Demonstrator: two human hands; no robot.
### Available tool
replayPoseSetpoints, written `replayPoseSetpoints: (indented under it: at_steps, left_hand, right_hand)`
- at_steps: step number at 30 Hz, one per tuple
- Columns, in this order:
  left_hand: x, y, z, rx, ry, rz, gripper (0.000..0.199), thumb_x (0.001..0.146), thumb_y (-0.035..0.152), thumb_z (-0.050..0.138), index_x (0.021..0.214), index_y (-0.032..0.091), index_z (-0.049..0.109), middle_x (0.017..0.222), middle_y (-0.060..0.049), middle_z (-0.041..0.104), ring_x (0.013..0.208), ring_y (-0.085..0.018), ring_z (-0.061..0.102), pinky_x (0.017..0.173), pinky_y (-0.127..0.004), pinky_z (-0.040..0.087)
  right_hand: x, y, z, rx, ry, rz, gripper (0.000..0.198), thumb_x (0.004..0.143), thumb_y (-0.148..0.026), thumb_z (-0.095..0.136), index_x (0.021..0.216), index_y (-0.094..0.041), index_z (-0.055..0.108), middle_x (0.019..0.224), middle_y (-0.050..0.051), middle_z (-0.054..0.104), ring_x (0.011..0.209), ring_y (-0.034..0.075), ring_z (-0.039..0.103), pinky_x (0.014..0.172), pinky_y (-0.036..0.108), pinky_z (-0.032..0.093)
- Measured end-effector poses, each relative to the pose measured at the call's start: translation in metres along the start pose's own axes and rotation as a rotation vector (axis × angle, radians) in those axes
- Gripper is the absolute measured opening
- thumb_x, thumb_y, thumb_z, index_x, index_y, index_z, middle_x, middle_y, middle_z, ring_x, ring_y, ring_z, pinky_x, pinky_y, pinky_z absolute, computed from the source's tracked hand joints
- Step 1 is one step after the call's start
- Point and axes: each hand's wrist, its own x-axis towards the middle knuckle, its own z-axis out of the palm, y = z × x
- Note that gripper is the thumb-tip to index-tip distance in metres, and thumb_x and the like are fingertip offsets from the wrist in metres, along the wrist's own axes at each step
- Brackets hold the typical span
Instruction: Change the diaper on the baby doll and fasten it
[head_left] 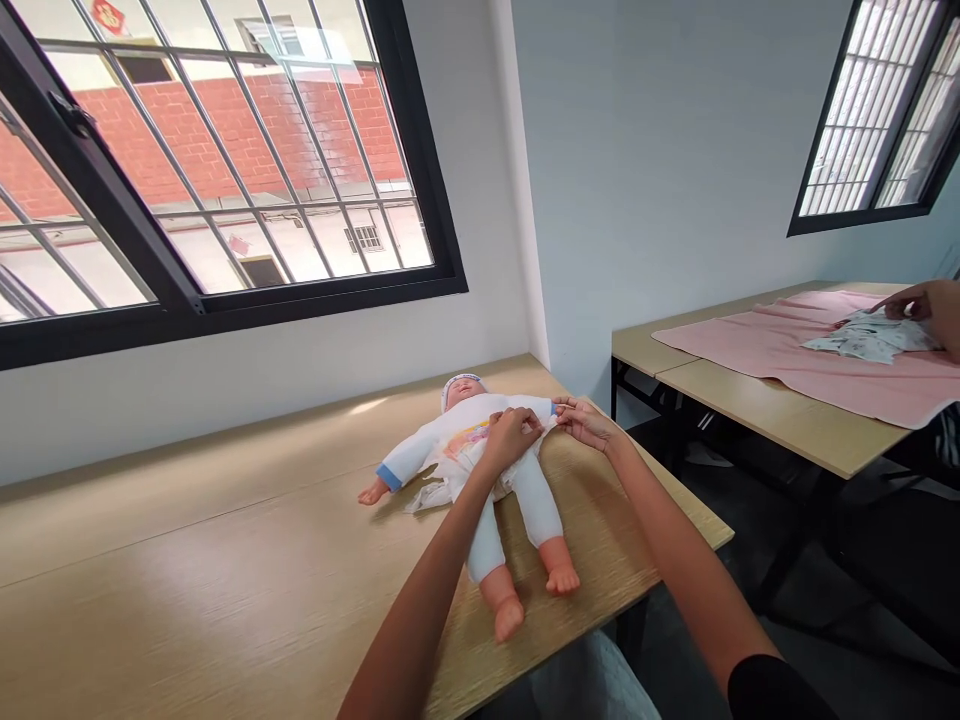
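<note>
A baby doll (pixel 540 500) in a white outfit and cap lies on its back on the table, its feet towards me. Around its waist is a white diaper (pixel 459 452) with a coloured print; one side of it spreads loose on the tabletop at the left. My left hand (pixel 514 435) rests over the front of the diaper, fingers bent and closed on its edge. Beside the doll's blue cuff, my right hand (pixel 589 425) pinches the diaper's other side edge. My left hand hides part of the diaper's front.
The doll lies near the right edge of the wooden table (pixel 225 580), below a barred window (pixel 247 150). Across a gap at the right, another table (pixel 810 425) bears a pink cloth (pixel 780 350), where another person's hand (pixel 911 300) touches a white patterned cloth (pixel 862 338).
</note>
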Motion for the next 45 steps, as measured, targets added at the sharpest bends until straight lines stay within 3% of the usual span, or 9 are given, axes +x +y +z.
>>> replayPoseSetpoints:
  at_steps: [4, 18, 26, 33, 37, 41, 45]
  left_hand:
    - [0.0, 0.002, 0.003, 0.102, 0.038, 0.006, 0.012, 0.082, 0.02, 0.047, 0.077, 0.02, 0.059, 0.083, -0.003, 0.069, 0.088, -0.02, 0.061, 0.089, -0.034, 0.036]
    - [0.0, 0.001, 0.004, 0.169, 0.071, -0.056, 0.011, 0.081, 0.015, 0.042, 0.08, 0.022, 0.051, 0.088, -0.005, 0.067, 0.091, -0.021, 0.058, 0.086, -0.034, 0.036]
    - [-0.004, 0.002, 0.0, 0.204, 0.066, -0.055, 0.019, 0.078, 0.01, 0.045, 0.089, 0.021, 0.057, 0.098, -0.005, 0.066, 0.1, -0.023, 0.055, 0.087, -0.035, 0.037]
    - [-0.001, -0.003, 0.0, -0.027, 0.058, 0.064, 0.022, 0.086, 0.026, 0.05, 0.104, 0.026, 0.064, 0.109, -0.001, 0.069, 0.109, -0.022, 0.055, 0.098, -0.039, 0.034]
    - [-0.003, -0.004, 0.002, 0.145, 0.014, 0.062, 0.018, 0.085, 0.021, 0.049, 0.087, 0.02, 0.067, 0.096, -0.006, 0.07, 0.103, -0.024, 0.055, 0.096, -0.042, 0.034]
    - [-0.005, -0.002, 0.004, 0.245, 0.165, -0.011, 0.017, 0.082, 0.014, 0.048, 0.088, 0.018, 0.064, 0.101, -0.01, 0.065, 0.104, -0.027, 0.052, 0.091, -0.042, 0.037]
    - [-0.003, -0.002, 0.001, 0.049, 0.353, 0.003, 0.022, 0.083, 0.011, 0.043, 0.096, 0.016, 0.059, 0.1, -0.009, 0.064, 0.1, -0.023, 0.054, 0.087, -0.036, 0.041]
  right_hand:
    - [0.001, 0.003, -0.001, -0.004, 0.005, 0.001, 0.035, 0.061, -0.009, 0.074, 0.092, -0.017, 0.061, 0.076, -0.002, 0.059, 0.062, 0.007, 0.055, 0.065, 0.021, 0.049]
    - [0.0, 0.0, -0.004, -0.045, 0.017, 0.011, 0.036, 0.059, -0.005, 0.073, 0.091, -0.017, 0.061, 0.073, -0.003, 0.058, 0.062, 0.007, 0.053, 0.065, 0.021, 0.046]
    - [-0.002, 0.0, -0.002, -0.022, -0.052, -0.007, 0.041, 0.056, -0.006, 0.073, 0.093, -0.017, 0.061, 0.076, -0.005, 0.056, 0.059, 0.005, 0.051, 0.061, 0.018, 0.042]
    - [-0.005, -0.002, 0.002, -0.02, -0.081, -0.016, 0.042, 0.056, -0.005, 0.072, 0.094, -0.018, 0.062, 0.079, -0.004, 0.056, 0.063, 0.005, 0.052, 0.063, 0.017, 0.044]
    - [-0.006, -0.003, 0.004, -0.015, -0.121, -0.009, 0.044, 0.055, -0.003, 0.071, 0.096, -0.019, 0.062, 0.08, -0.004, 0.056, 0.061, 0.005, 0.05, 0.061, 0.017, 0.043]
    - [-0.005, 0.0, 0.006, -0.005, -0.19, -0.014, 0.046, 0.057, -0.002, 0.07, 0.099, -0.019, 0.062, 0.08, -0.004, 0.058, 0.062, 0.005, 0.051, 0.062, 0.017, 0.044]
    - [-0.005, 0.002, 0.009, 0.021, -0.212, -0.036, 0.045, 0.058, -0.001, 0.071, 0.099, -0.019, 0.064, 0.081, -0.004, 0.058, 0.064, 0.005, 0.052, 0.062, 0.017, 0.044]
